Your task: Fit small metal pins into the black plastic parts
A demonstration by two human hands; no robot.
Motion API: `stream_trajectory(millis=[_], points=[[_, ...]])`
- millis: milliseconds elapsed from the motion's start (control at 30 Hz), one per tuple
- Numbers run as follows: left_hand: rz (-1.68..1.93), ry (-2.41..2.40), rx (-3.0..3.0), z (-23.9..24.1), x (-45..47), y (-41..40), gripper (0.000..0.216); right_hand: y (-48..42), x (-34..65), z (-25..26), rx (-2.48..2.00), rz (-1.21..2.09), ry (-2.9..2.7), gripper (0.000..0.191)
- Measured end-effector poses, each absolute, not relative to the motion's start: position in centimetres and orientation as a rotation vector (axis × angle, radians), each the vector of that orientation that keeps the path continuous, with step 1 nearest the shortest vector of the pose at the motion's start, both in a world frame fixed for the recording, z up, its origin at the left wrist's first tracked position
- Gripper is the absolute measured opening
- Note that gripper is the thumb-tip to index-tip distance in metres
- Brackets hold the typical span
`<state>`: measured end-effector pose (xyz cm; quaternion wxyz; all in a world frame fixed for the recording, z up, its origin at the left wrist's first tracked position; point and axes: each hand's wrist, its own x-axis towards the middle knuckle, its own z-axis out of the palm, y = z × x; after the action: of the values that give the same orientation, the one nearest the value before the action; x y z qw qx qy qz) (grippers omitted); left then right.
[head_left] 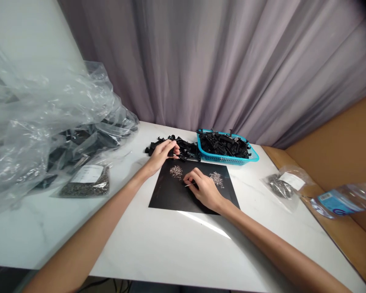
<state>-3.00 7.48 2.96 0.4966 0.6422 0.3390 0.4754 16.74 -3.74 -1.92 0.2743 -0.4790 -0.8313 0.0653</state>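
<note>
My left hand [164,154] is at the front of a loose pile of small black plastic parts [190,150]. Its fingers curl toward the thumb around a black part, whose shape is mostly hidden. Over a black mat [164,197], my right hand [203,189] is closed in a pinch. A thin, light, metal-looking rod [189,185] sticks out between its fingers; its exact kind is too small to tell. Two small heaps of shiny metal pieces lie on the mat: a left heap [176,172] between my hands, and a right heap [216,179] beyond my right hand.
Behind the mat stands a blue basket [253,156] full of black parts. At left are a large clear plastic sheet or bag [64,106] and a labelled bag of small metal pieces [88,183]. A smaller bag [285,187] and a plastic bottle [344,201] lie at right.
</note>
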Motion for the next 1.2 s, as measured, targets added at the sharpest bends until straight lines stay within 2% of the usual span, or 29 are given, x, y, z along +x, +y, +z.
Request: stream_trajectory(millis=[200,300,467,733,1067,1200], points=[[1.140,0.820,1.581,3.4,-2.7,7.1,0.033,-4.6,17.0,-1.4,-1.236,0.035,-2.452,0.036],[1.130,0.836,1.594,3.1,-2.6,7.1,0.030,-4.3,16.8,-1.4,-1.221,0.049,-2.409,0.033],[1.116,0.874,1.646,2.7,-2.6,7.3,0.030,-3.4,16.8,-1.9,-1.285,0.103,-2.242,0.015],[1.067,0.974,1.803,1.7,-3.2,8.0,0.032,-4.6,18.1,-1.7,-1.174,-0.022,-2.473,0.037],[0.822,1.125,2.204,3.2,-3.0,5.5,0.050,-4.0,19.1,-1.4,-1.205,-0.005,-2.300,0.028],[0.888,0.935,2.299,3.2,-2.2,5.1,0.032,-5.0,19.7,-1.1,-1.189,0.040,-2.412,0.035]])
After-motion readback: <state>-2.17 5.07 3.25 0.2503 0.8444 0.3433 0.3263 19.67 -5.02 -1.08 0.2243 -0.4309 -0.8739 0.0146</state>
